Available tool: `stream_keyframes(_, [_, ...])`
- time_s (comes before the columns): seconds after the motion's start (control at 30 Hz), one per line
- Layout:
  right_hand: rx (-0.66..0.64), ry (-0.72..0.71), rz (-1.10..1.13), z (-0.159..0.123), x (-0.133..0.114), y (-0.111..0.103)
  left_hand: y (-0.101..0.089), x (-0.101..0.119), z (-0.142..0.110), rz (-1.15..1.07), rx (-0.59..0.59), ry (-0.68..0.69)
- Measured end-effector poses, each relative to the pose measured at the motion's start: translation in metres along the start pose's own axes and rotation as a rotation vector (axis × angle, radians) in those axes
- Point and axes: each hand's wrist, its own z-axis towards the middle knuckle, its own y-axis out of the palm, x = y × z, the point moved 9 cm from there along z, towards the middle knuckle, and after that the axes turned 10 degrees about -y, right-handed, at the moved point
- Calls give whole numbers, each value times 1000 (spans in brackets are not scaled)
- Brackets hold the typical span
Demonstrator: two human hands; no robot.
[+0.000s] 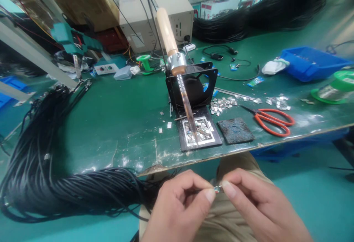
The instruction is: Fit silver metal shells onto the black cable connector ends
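My left hand (179, 207) and my right hand (258, 209) meet over my lap, below the bench edge. Both pinch a small metal connector shell (218, 189) between thumb and forefinger. A thin black cable end seems to run from the left fingers into it. A thick bundle of black cables (55, 168) drapes off the bench to my left, reaching toward my left hand. On the bench ahead, a wooden-handled soldering iron (177, 69) leans in a black stand, its tip over a tray of small metal shells (199, 129).
Red-handled scissors (272, 121) and a dark sponge pad (235, 130) lie right of the tray, with loose metal shells (224, 104) scattered behind. A blue bin (312, 63), a solder spool (336, 87), a beige power unit (157, 17) and another black cable bundle (262, 11) sit farther back.
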Motion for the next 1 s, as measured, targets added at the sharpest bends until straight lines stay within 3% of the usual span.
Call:
stream_keyframes(0.37, [-1, -20, -9, 0, 3, 1, -1, -10, 5, 5, 21, 10])
stream_keyframes(0.6, [-4, -33, -22, -3, 5, 1, -1, 2, 0, -24, 18, -11])
stream_keyframes(0.83, [13, -35, 1, -1, 1, 0, 2, 3, 1, -367, -49, -36])
stream_keyframes(1.0, [38, -14, 75, -4, 8, 3, 1, 4, 1, -458, -70, -36])
